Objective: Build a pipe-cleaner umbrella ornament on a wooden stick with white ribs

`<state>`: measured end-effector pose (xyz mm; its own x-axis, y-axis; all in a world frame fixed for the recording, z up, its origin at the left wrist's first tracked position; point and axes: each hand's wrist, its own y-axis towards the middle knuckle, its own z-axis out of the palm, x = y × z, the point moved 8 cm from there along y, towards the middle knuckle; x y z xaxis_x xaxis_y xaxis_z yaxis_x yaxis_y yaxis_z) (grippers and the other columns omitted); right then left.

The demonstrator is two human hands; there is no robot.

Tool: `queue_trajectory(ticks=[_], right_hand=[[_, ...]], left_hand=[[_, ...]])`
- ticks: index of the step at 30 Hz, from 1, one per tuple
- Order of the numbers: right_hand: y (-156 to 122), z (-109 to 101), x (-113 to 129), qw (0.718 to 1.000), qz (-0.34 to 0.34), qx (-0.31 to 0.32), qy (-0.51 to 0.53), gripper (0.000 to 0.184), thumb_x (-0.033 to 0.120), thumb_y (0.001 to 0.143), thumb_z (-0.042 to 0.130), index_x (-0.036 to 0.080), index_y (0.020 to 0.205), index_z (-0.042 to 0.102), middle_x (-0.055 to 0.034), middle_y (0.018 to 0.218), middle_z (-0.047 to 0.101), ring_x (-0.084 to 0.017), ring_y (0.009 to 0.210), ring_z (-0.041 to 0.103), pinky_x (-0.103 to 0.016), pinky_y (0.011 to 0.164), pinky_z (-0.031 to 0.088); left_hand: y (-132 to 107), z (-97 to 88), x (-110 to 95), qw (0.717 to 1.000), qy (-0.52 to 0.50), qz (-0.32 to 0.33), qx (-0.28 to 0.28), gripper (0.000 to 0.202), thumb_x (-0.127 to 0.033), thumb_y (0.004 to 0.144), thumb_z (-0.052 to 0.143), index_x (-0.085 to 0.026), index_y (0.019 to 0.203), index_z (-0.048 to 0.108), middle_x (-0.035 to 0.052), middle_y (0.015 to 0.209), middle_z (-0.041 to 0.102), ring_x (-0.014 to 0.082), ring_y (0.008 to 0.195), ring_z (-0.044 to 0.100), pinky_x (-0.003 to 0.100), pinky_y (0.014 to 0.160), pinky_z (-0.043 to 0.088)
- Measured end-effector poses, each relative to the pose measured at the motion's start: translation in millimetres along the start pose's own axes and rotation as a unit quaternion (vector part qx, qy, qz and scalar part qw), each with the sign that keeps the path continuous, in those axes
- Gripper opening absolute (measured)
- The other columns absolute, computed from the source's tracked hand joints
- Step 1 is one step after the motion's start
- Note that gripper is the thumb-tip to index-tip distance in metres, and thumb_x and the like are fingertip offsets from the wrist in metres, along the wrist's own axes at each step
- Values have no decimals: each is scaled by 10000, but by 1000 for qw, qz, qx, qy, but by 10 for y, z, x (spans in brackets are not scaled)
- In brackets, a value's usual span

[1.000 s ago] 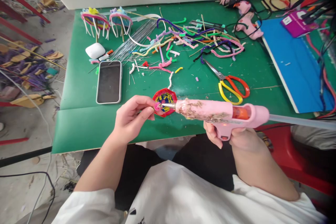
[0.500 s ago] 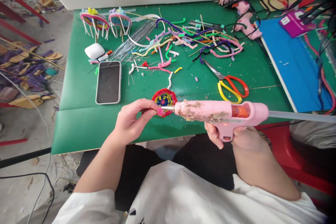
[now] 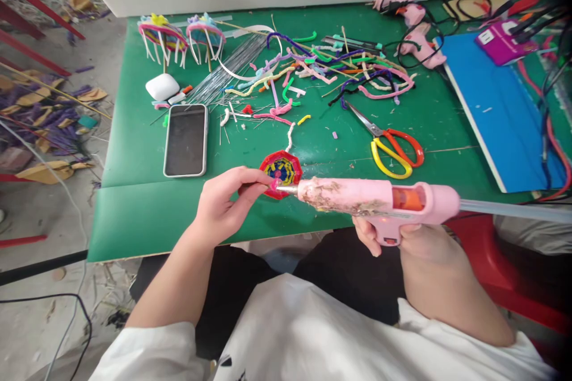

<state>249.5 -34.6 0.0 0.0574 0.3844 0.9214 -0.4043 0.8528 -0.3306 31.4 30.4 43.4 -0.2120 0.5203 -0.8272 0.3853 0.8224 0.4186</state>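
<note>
My right hand (image 3: 393, 235) is wrapped round the handle of a pink hot glue gun (image 3: 348, 195), smudged with brownish residue along its barrel. A translucent glue stick (image 3: 504, 209) sticks out of its rear. Thumb and finger of my left hand (image 3: 232, 199) pinch a small pink piece (image 3: 276, 184), its exact kind too small to make out. The gun's metal nozzle points left, at or very close to that piece. Behind them on the table lies a red-rimmed octagonal woven disc (image 3: 286, 168) with a yellow and blue centre, partly hidden by my fingers and the nozzle.
Orange-and-yellow scissors (image 3: 395, 152) lie right of the disc, a phone (image 3: 186, 140) to its left. Tangled pipe cleaners (image 3: 308, 65) and thin wires (image 3: 232, 65) spread behind. Two small umbrella-like crafts (image 3: 163, 38) stand back left. A blue board (image 3: 496, 113) and corded glue guns (image 3: 422, 44) occupy the right.
The glue gun has shifted slightly right and down, its nozzle drawn back a little from my left fingertips. My left hand keeps its pinch almost in place.
</note>
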Motion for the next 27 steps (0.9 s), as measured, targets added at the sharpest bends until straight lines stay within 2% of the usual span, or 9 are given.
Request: queue_trajectory(ticks=[7,14,18,22,25,27], right_hand=[[-23,30,2,999,-7,31,24,575,763,686,609,199,789,649,1,505,569,-102,361,441,-249,341,258],[-27,24,66,997,-50,39,43,464,671,786,591,211,801,651,1,556,571,-114,405,490,-248,383,301],[9,-63,95,997,-67,-2,38,498,683,770,606,195,857,646,-12,631,580,-120,419,524,-246,366,293],[81,-190,-8,995,-68,-55,-44,480,631,850,546,172,948,645,1,622,567,-115,443,514,-247,400,340],[126,-258,-150,987,-49,-73,-137,420,556,910,501,164,926,650,13,570,540,-126,476,510,-266,466,400],[132,-359,-182,969,-48,-120,-211,372,520,916,508,177,877,647,7,580,552,-144,521,537,-275,506,429]], left_hand=[[-27,-28,56,998,-33,-34,-29,212,-79,846,603,-234,960,691,-5,856,722,99,694,646,204,619,510],[-44,-22,115,994,-82,-61,-39,139,-129,846,636,-216,940,693,7,831,717,75,607,626,163,514,496],[-44,-49,145,983,-156,-88,-45,76,-183,849,656,-210,913,688,21,795,714,79,546,603,188,480,501],[-11,-164,177,970,-208,-96,-82,37,-229,877,632,-219,909,648,19,746,707,75,490,578,181,414,458],[23,-216,260,976,-153,-127,-90,61,-250,874,637,-210,919,643,20,769,697,66,501,566,172,414,452],[36,-203,324,980,-108,-152,-75,93,-248,854,657,-203,936,657,18,802,692,63,539,571,160,434,462]])
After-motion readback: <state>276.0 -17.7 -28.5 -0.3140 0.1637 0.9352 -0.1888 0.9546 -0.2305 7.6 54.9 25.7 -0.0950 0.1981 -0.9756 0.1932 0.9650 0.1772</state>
